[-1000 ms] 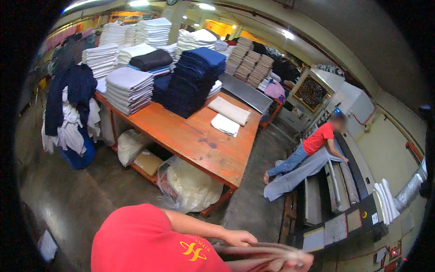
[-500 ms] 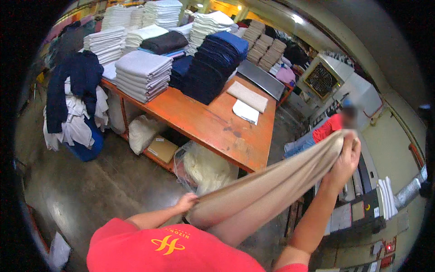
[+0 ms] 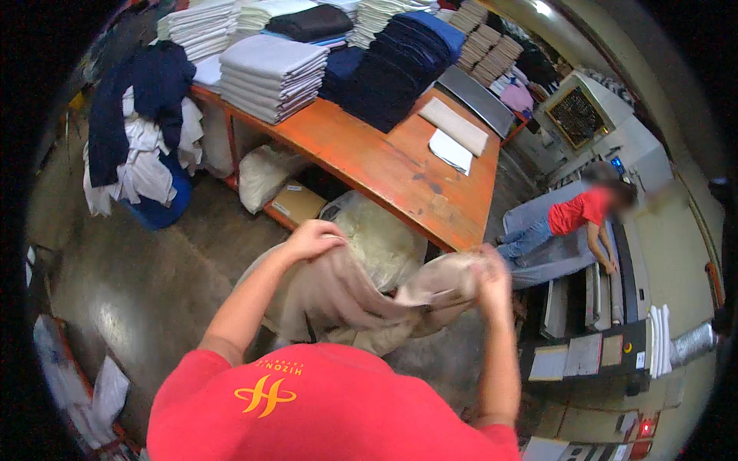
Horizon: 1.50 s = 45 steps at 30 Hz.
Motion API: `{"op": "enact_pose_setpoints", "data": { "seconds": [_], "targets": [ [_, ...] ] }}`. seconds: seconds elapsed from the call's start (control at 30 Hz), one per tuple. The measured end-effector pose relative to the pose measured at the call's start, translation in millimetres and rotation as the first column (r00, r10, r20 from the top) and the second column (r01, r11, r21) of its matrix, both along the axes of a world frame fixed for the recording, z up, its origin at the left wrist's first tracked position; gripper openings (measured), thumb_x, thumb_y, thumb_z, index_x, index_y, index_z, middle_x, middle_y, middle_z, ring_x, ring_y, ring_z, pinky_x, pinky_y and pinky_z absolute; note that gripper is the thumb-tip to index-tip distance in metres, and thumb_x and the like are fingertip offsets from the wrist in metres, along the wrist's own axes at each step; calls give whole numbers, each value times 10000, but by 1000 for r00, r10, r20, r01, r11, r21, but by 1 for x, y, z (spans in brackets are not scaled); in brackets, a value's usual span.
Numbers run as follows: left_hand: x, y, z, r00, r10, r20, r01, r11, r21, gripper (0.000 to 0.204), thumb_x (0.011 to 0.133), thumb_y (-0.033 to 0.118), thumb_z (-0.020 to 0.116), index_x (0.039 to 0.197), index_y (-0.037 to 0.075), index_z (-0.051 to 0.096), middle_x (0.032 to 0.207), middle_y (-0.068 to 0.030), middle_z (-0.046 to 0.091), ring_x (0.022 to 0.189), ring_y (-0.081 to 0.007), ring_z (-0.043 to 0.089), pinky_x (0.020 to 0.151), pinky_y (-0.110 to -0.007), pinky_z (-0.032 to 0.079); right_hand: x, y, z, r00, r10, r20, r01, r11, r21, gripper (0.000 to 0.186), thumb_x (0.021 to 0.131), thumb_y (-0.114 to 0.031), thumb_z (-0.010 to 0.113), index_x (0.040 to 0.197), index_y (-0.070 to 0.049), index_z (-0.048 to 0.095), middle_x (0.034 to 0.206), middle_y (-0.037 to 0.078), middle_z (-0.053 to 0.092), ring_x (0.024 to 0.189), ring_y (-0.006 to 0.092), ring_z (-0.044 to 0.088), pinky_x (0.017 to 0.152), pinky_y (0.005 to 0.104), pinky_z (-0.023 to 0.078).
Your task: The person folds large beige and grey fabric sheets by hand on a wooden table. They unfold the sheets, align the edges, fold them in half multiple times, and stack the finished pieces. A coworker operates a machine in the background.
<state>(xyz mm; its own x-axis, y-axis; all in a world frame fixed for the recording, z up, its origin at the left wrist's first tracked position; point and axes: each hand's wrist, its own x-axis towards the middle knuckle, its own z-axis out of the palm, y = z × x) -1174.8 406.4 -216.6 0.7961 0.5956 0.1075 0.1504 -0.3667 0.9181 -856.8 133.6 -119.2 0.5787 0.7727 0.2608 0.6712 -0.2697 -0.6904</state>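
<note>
Between the left hand and right hand — both pinching it — sags a beige cloth.

Solid beige marked the cloth on my distant feed, set against the wearer's red shirt and its yellow emblem. I saw an orange table blotched with dark stains, a navy stack topped in brighter blue, an off-white stack, a black folded cloth and tan piles. I also picked out navy fabric and white fabric by a blue bin, a brown box, a cream bundle, a pink bundle, a bluish-grey sheet, and a co-worker's red shirt and blue jeans. A small light glowed red.
</note>
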Motion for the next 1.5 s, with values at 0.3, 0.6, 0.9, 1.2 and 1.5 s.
{"op": "enact_pose_setpoints", "data": {
  "seconds": [0.3,0.6,0.9,1.2,1.5],
  "targets": [
    [68,-30,64,950,-302,80,236,861,451,165,769,136,638,918,71,664,856,-132,651,832,-307,633,734,-386,497,-151,80,-64,450,211,-868,172,933,316,115,918,-144,603,947,-66,524,875,9,591,768,85,536,685,237,449],
    [3,-9,-64,966,254,41,-256,926,277,340,701,-96,476,983,30,619,1017,-133,588,1003,-323,564,862,-374,452,-121,106,-8,532,393,-750,206,799,565,114,918,-150,611,894,-59,547,861,-2,587,776,62,515,718,228,436],
    [-71,-34,-138,712,702,3,-667,676,313,500,621,-108,567,1093,57,583,1115,-121,529,1093,-329,488,944,-380,408,-113,122,90,575,525,-628,176,670,721,131,914,-169,618,872,-79,532,791,-11,584,700,65,537,633,217,454],
    [-45,-68,-142,661,746,85,-715,591,373,829,648,-42,642,1390,103,303,1287,-203,353,1214,-389,371,1040,-442,331,-110,160,139,607,604,-516,143,556,819,135,906,-166,625,893,-61,540,804,27,621,693,94,584,609,234,483],
    [-67,-92,-232,472,784,-403,-829,238,-506,857,708,147,792,1356,75,236,1360,-186,258,1134,-293,454,957,-411,425,-123,180,187,677,686,-266,-65,417,907,148,913,-192,618,896,-61,552,791,22,620,693,89,583,640,220,477]
  ]
}}
